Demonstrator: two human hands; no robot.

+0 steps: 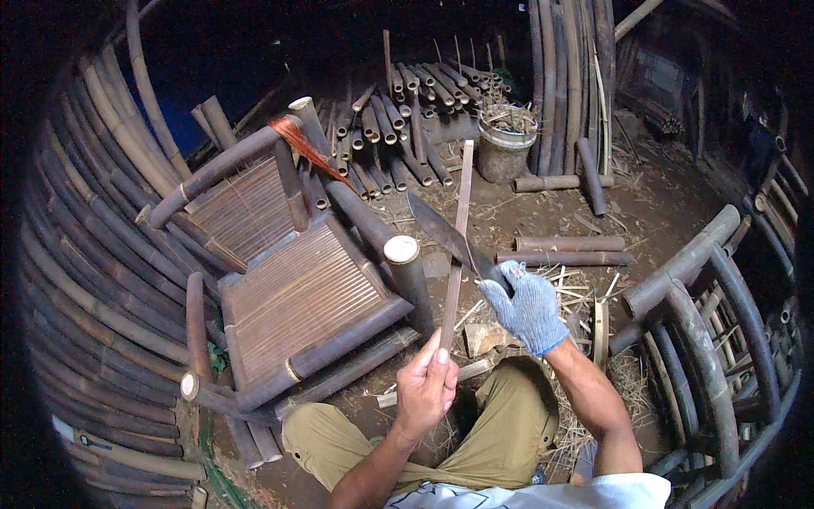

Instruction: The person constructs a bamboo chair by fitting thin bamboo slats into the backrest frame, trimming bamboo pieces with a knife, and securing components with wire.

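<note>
My bare left hand (426, 382) is closed around the lower end of a long, flat bamboo strip (465, 199), which points up and away from me. In a grey knit glove with a blue cuff, my right hand (527, 307) grips a machete (439, 227) with a broad dark blade. The blade lies across the strip about midway along it, tilted up to the left. The machete's handle is mostly hidden inside the glove.
A bamboo chair (297, 297) with a slatted seat stands at left, orange twine (305, 148) on its arm. Cut bamboo poles (398, 127) are stacked beyond, beside a bucket of shavings (507, 148). Two bamboo pieces (564, 251) lie ahead; a bamboo frame (704, 339) stands at right.
</note>
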